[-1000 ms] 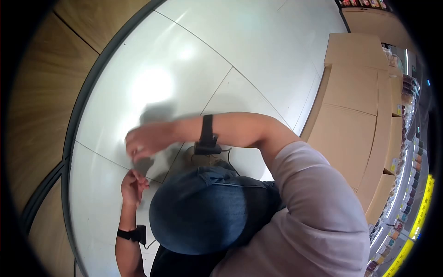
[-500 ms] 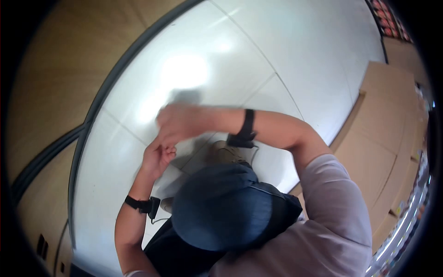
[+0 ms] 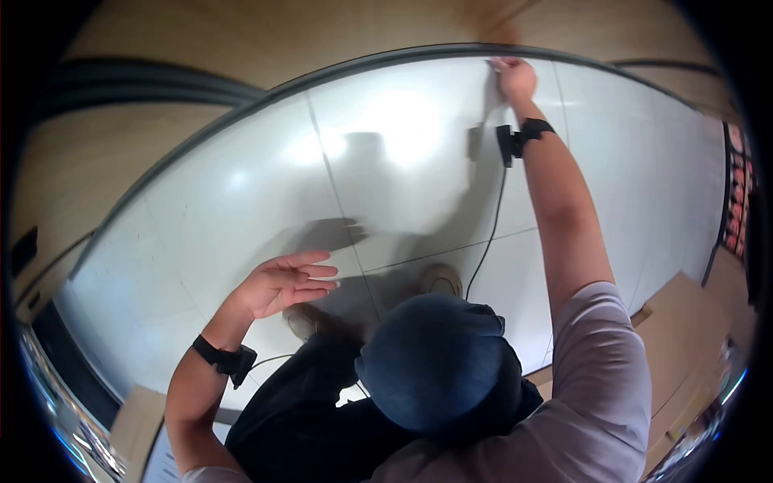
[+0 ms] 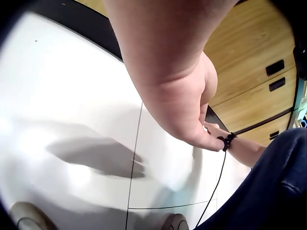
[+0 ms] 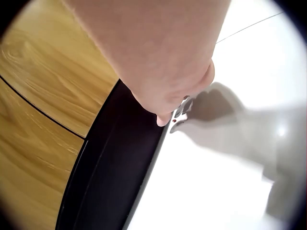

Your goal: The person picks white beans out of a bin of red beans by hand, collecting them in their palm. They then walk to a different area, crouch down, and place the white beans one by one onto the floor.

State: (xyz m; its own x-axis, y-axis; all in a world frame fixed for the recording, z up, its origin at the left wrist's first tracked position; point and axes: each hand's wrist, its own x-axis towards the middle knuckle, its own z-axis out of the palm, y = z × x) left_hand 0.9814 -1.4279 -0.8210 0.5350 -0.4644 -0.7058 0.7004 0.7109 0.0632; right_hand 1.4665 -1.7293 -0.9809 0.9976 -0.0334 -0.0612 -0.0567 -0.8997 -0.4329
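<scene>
My left hand (image 3: 283, 286) hangs over the white floor with its fingers spread and nothing held. In the left wrist view the back of the left hand (image 4: 175, 108) covers most of its own fingers. Far forward, my right hand (image 3: 518, 79) is low at the foot of the wooden cabinet, its fingers curled. At those fingers a small white-and-grey piece with a red spot (image 5: 181, 112) shows in the right wrist view, beside the dark base strip (image 5: 117, 158). The right hand (image 5: 163, 98) hides part of this piece; I cannot tell what it is.
Wooden cabinet fronts (image 4: 249, 52) with dark handles curve along the far side. White floor tiles (image 3: 427, 209) lie between the cabinet and my shoes (image 3: 441, 279). Cardboard boxes (image 3: 684, 330) stand at the right. A cable (image 3: 493, 233) runs from the right wrist camera.
The head view has turned toward the cabinet. My hands, close together before, have parted: the right has reached forward to the cabinet's foot, and the left has spread its fingers.
</scene>
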